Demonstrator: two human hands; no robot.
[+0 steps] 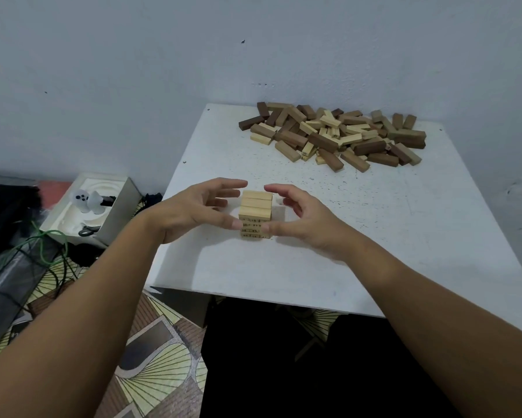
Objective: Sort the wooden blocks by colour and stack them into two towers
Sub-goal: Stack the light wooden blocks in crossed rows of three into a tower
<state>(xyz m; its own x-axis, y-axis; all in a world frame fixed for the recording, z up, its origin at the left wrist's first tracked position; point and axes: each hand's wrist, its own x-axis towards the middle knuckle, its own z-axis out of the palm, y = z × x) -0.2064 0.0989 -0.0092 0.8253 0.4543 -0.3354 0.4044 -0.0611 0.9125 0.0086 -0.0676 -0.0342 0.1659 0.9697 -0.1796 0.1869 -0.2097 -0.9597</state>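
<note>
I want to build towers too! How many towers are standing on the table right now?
1. The light tower stands near the front middle of the white table, between the left hand and right hand. The pile of mixed blocks at the back is unstacked.

bare table right of tower, block pile behind

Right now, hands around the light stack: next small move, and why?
Probably lift both hands clear, then reach the right hand to the pile for another light block. The light tower looks squared, the left hand holds nothing either, many light blocks lie mixed with dark ones, and no dark tower is started.
</note>
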